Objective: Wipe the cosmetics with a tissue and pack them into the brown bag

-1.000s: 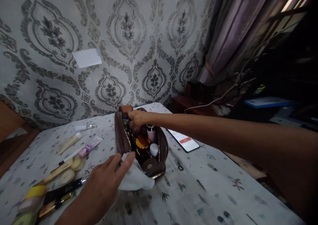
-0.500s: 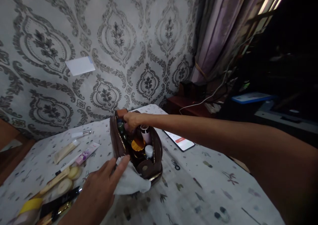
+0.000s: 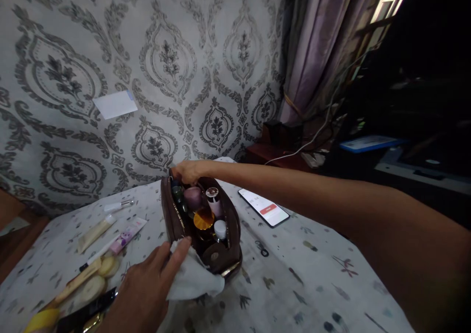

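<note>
A brown toiletry bag [image 3: 235,220] lies unzipped on the bed or table cover, with its opening facing up. Inside it stand a gold-capped jar [image 3: 203,219], a white-capped bottle [image 3: 220,229], a pinkish bottle [image 3: 214,200], a mauve rounded item [image 3: 192,197] and a dark green bottle [image 3: 178,194]. My right hand [image 3: 189,171] closes on the bag's far end, its fingertips partly hidden. At the near end, my left hand [image 3: 147,281] holds a crumpled white cloth [image 3: 196,276] against the bag, its thumb side by the rim.
Left of the bag lie a cream tube [image 3: 96,233], a pink tube [image 3: 127,235], a clear-capped white tube [image 3: 118,205], and several brushes and sponges [image 3: 93,288]. A lit phone [image 3: 265,208] lies to the right. The patterned wall [image 3: 165,78] rises close behind.
My right hand has moved from inside the bag to its far end, and the mauve item is now uncovered. The left hand stays with the cloth. The view has shifted slightly.
</note>
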`<state>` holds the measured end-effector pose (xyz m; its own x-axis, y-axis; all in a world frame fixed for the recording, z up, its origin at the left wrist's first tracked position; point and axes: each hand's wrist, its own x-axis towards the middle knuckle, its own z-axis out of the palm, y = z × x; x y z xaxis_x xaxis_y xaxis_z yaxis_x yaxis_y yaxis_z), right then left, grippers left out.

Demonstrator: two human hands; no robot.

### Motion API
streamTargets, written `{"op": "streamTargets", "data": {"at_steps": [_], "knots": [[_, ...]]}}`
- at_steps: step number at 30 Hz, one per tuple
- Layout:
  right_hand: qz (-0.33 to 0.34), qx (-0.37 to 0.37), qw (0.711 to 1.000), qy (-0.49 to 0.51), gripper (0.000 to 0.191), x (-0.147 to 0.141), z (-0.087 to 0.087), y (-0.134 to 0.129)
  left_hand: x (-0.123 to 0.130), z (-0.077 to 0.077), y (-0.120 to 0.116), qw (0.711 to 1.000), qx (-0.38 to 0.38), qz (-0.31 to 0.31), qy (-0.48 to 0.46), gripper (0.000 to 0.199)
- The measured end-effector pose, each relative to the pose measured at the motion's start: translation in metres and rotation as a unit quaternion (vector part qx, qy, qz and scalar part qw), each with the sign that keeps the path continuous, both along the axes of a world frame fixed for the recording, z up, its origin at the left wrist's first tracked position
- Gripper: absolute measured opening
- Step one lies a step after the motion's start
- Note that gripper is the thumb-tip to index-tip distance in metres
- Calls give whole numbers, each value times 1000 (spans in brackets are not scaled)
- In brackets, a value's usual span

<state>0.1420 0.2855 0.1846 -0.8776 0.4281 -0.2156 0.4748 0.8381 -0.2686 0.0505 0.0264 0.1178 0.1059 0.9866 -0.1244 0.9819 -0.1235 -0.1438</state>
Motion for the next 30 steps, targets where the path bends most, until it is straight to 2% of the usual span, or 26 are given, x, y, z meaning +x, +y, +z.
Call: {"op": "streamTargets", "data": {"at_steps": [4, 9, 15, 20, 24, 30], "knots": [[25, 58, 998, 14, 33, -14, 3, 5, -4, -5, 2, 1000, -4, -1, 8, 104], [43, 78, 996, 3, 33, -21, -8, 11, -4, -6, 5, 999, -29, 15, 14, 105], [-15, 119, 992, 38, 40, -17, -22, 5, 4, -1, 6, 1000, -13, 11, 15, 102], [-69, 127, 988, 62, 41, -19, -27, -3, 1, -6, 7, 999, -27, 19, 23, 105], [-97, 112, 988, 49, 41, -22, -25, -1, -4, -9, 8, 1000, -24, 2, 11, 106], [-75, 93, 993, 2, 41, -13, -9, -3, -5, -7, 6, 999, -30, 4, 20, 107]]}}
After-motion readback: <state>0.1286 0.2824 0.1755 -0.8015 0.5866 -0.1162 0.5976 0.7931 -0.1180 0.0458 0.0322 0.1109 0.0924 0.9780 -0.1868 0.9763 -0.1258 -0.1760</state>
